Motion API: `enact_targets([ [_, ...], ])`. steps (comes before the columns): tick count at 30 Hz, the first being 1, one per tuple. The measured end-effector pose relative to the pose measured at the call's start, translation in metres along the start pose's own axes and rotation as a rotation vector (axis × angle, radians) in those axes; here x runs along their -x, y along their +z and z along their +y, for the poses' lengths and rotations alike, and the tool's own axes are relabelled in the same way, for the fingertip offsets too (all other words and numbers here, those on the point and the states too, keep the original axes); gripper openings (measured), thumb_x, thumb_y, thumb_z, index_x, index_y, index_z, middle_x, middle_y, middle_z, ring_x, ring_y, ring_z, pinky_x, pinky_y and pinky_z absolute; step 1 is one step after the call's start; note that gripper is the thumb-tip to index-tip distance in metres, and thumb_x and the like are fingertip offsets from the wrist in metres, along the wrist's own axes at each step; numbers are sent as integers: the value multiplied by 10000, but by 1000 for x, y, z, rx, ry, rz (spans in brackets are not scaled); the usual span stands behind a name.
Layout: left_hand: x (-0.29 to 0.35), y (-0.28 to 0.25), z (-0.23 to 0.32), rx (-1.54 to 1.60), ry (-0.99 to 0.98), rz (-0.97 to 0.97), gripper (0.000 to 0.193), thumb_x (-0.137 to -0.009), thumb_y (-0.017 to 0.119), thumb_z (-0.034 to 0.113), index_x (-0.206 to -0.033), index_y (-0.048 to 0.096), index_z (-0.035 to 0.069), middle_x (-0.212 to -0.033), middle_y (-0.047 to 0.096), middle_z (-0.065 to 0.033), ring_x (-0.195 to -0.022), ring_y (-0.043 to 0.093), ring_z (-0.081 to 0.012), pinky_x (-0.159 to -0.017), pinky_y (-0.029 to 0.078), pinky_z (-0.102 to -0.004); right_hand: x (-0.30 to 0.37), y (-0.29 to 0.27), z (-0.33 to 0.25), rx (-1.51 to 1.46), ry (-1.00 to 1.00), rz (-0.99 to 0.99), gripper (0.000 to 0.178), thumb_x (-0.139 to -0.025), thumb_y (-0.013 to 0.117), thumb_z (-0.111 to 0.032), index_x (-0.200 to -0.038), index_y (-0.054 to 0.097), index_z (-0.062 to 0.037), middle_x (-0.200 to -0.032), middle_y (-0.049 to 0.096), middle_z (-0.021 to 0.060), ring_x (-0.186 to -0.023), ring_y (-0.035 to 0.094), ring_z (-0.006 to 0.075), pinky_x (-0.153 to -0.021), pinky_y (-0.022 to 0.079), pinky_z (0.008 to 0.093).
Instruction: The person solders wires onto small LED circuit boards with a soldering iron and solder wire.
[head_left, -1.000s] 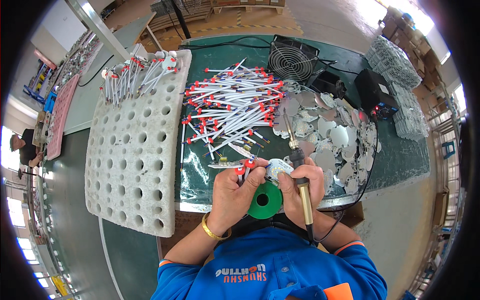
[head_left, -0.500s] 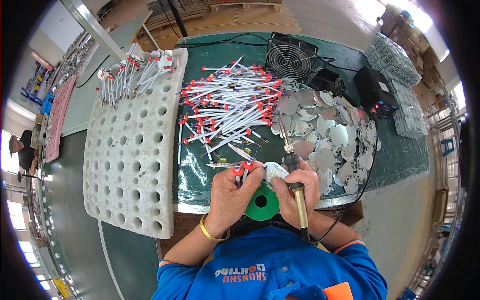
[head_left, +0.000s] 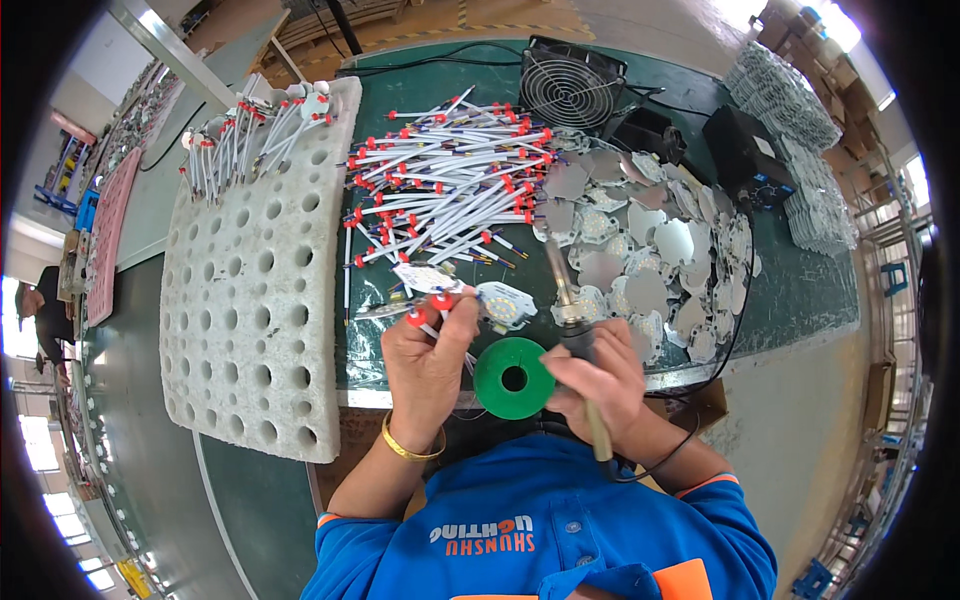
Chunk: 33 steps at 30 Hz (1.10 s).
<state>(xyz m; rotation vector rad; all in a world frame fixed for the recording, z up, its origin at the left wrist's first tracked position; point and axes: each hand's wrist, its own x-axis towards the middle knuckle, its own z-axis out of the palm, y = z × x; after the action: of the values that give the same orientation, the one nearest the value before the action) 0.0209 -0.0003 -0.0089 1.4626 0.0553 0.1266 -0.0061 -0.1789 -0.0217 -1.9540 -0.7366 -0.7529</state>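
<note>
My left hand [head_left: 432,345] pinches white wire leads [head_left: 424,326] with red collars. Small LED circuit boards [head_left: 505,306] stand out from their far ends, one on the right and others tilted to the left. My right hand [head_left: 603,378] is wrapped round a soldering iron [head_left: 573,316], its metal tip pointing away from me toward the pile of boards. Between my hands, near the table's front edge, sits a green spool [head_left: 489,378] with a dark centre hole. The right hand's fingers are close to its rim; whether they touch it I cannot tell.
Beyond my hands lies a heap of white wires [head_left: 450,180] with red collars, beside a pile of loose LED boards [head_left: 640,265]. A pale foam block [head_left: 235,330] with holes holds several wired boards. A fan [head_left: 568,90] and a black power box [head_left: 748,155] stand behind.
My right hand has moved off the small board it was touching, keeping the soldering iron. My left hand still holds the wires, with the boards turned differently. The green spool is less covered.
</note>
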Motion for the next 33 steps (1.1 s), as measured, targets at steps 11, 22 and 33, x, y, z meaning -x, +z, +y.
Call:
enact_targets([
  [11,12,8,-13,-421,169,40,163,-843,629,129,-783,604,-20,-582,540,-104,-471,461,-180,-476,373,-314,-14,32,-9,-70,-124,-25,286,-551,642,-38,-825,575,-90,-624,455,70,-595,500,263,-540,360,343],
  [22,4,8,-14,-424,372,17,106,-822,637,75,-830,617,-29,-697,574,-124,-516,511,-212,-494,391,-308,-51,14,-22,-165,-93,22,210,-795,638,18,-809,451,-77,-704,582,93,-573,528,220,-543,427,345],
  [33,1,15,-3,-201,29,-50,130,-848,620,116,-880,640,-8,-639,563,-25,-563,460,-66,-521,398,-237,-27,19,-9,-187,263,148,384,-662,761,-2,-920,487,-78,-701,607,57,-577,613,210,-672,506,364],
])
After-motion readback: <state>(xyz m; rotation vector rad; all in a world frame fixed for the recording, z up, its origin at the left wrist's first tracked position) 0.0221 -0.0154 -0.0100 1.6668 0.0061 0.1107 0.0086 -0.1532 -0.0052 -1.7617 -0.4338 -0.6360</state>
